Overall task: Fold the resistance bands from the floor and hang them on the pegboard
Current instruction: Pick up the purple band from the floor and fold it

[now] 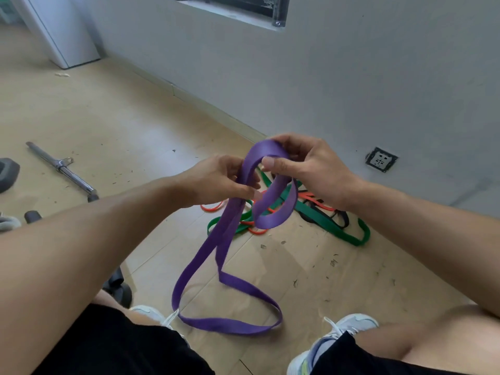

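Observation:
A wide purple resistance band [224, 239] is held up between both hands above the wooden floor. My right hand [308, 169] grips a small folded loop at its top. My left hand [216, 180] pinches the strands just below that loop. The rest of the purple band hangs down and trails in a long loop by my feet. On the floor behind it lies a tangle of a green band [332, 228], an orange band [213, 207] and a black band [342, 217]. No pegboard is in view.
A grey wall [351, 77] with a socket [381, 159] runs along the right. A chrome bar [63, 169] and dark gym pieces [8, 171] lie on the floor at left. My white shoes [343, 331] and black shorts [108, 345] fill the bottom.

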`<state>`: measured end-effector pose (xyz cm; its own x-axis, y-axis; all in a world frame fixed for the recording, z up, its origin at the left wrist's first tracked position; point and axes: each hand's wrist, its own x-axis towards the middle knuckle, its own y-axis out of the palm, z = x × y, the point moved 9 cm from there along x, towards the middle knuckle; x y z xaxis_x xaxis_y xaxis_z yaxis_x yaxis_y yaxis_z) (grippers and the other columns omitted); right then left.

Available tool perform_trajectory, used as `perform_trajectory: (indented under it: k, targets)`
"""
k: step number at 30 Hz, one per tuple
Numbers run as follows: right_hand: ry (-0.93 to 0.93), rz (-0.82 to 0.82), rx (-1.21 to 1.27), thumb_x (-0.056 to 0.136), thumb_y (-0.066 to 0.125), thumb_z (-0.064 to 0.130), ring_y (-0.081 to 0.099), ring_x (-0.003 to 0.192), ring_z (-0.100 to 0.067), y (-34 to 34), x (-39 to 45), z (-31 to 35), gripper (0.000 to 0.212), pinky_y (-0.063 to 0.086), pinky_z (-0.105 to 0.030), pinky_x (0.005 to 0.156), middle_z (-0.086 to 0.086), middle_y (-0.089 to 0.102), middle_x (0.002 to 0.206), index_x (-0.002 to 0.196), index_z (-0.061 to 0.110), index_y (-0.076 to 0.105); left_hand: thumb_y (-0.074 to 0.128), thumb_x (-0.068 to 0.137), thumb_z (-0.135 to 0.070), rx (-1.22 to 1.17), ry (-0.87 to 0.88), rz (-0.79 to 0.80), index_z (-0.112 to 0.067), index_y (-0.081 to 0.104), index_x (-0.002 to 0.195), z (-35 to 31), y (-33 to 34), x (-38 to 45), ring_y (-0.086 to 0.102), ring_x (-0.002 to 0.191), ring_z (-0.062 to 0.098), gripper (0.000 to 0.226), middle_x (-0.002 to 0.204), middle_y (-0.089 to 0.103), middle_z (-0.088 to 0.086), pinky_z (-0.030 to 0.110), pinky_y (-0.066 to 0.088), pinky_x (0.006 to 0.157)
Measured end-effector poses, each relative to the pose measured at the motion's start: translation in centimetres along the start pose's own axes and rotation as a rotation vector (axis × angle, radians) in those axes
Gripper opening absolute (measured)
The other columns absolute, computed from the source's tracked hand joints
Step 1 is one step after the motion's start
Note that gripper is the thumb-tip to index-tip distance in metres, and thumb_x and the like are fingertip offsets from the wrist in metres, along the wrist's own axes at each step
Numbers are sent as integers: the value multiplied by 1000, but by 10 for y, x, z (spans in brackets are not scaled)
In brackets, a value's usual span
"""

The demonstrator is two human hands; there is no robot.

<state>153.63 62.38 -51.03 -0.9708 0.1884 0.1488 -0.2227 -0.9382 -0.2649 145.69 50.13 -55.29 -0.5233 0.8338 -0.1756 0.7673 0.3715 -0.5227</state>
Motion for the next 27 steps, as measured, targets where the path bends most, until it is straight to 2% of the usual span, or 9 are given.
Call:
perform_trajectory:
  k: [3, 7, 11, 13, 16, 19, 21, 24, 27]
  targets:
    - [-39, -116, 208, 87, 78, 25, 75, 83, -18, -16, 5, 18, 27, 61, -33, 86, -6, 74, 95, 109, 12, 68, 85, 79, -18, 41, 16, -10, -16, 72, 100, 0, 2, 2, 75, 88, 18, 25, 94, 78, 1, 28, 60, 79]
    - [-19, -188, 148, 82, 71, 39, 74, 95, -23, -44, 6, 15, 37, 57, -43, 98, -3, 75, 100, 110, 14, 67, 81, 83, -13, 3, 3, -119, -17, 66, 104, 0, -13, 3, 74, 90, 18, 26, 97, 76, 2, 31, 62, 82]
    - [117, -147, 15, 84, 69, 42, 72, 103, -19, -63, 1, -23, 36, 54, -39, 104, 0, 75, 103, 111, 18, 71, 76, 83, -3, -98, 44, -307, -10, 68, 96, 0, -42, -3, 75, 91, 29, 17, 94, 75, 13, 47, 61, 89]
    - [207, -41, -77, 89, 72, 36, 71, 98, -14, -63, -5, -43, 30, 56, -30, 92, 2, 75, 101, 113, 18, 73, 77, 83, -4, -155, 74, -411, -16, 68, 90, -3, -54, -7, 74, 92, 35, 16, 94, 75, 14, 52, 60, 87]
    - [331, 172, -247, 95, 73, 25, 71, 85, -13, -44, -17, -66, 18, 56, -22, 76, 5, 75, 95, 111, 18, 71, 85, 80, -17, -119, 133, -469, -21, 70, 91, -18, -59, -11, 75, 82, 28, 19, 88, 76, 5, 41, 63, 79]
    - [386, 292, -354, 89, 81, 27, 74, 104, -17, -22, -24, -76, 26, 58, -41, 100, 1, 77, 112, 111, 20, 69, 91, 71, -33, 29, 177, -489, -24, 73, 93, -35, -56, -13, 69, 70, 14, 30, 81, 73, -6, 24, 57, 67]
    - [351, 282, -364, 83, 86, 33, 70, 111, -14, -8, -22, -67, 37, 55, -43, 105, 5, 75, 116, 113, 24, 67, 91, 68, -39, 91, 213, -477, -27, 74, 92, -46, -50, -15, 64, 69, 8, 33, 81, 71, -11, 19, 52, 64]
    - [224, 202, -336, 77, 90, 39, 65, 115, -10, 11, -12, -42, 53, 55, -38, 103, 14, 70, 119, 122, 34, 63, 89, 64, -44, 195, 289, -401, -30, 73, 98, -63, -36, -16, 66, 76, 9, 41, 84, 71, -11, 29, 58, 68]
    - [154, 174, -258, 80, 89, 33, 69, 100, -9, 25, -6, -26, 42, 58, -29, 93, 12, 73, 104, 115, 36, 66, 89, 66, -32, 182, 262, -351, -31, 67, 112, -65, -29, -14, 62, 67, 9, 51, 76, 69, -11, 24, 54, 66]
